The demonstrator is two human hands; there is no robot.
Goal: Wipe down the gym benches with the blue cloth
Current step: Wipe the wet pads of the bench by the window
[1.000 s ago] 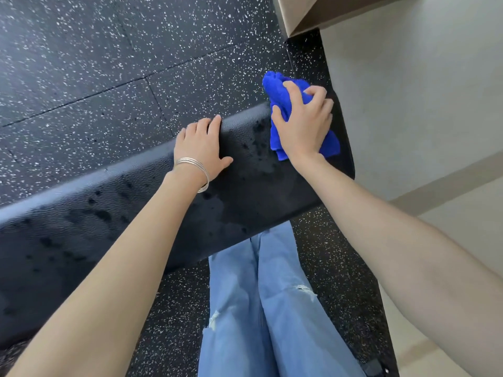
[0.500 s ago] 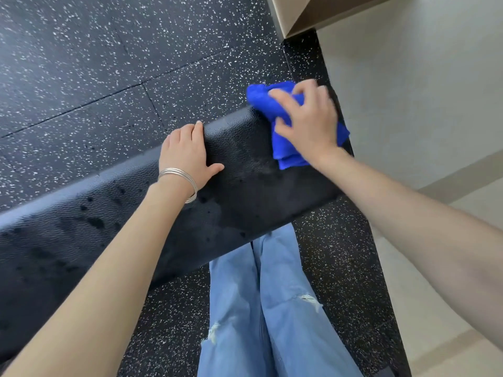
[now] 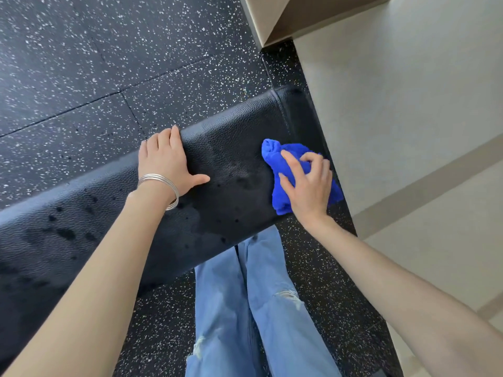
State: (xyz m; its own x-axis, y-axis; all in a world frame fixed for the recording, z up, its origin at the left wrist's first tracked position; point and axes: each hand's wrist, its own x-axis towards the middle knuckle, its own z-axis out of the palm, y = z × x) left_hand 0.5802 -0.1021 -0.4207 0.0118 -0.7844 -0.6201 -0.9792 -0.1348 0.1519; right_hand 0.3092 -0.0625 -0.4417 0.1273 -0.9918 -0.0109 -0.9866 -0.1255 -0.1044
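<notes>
A black padded gym bench [image 3: 234, 148] runs from the lower left up to the right, its surface wet with dark droplets and smears. The crumpled blue cloth [image 3: 280, 170] lies near the bench's right end. My right hand [image 3: 307, 183] presses on the cloth with its fingers curled over it. My left hand [image 3: 166, 159], with thin silver bangles on the wrist, rests flat on the bench's far edge, fingers apart, holding nothing.
Black speckled rubber flooring [image 3: 109, 63] surrounds the bench. A pale wall [image 3: 408, 104] stands close to the bench's right end, with a beige ledge [image 3: 272, 17] at the top. My legs in light blue jeans [image 3: 245, 308] stand against the bench's near side.
My right hand has dragged the blue cloth from the bench's far edge back toward the near edge. My left hand has stayed planted on the far edge.
</notes>
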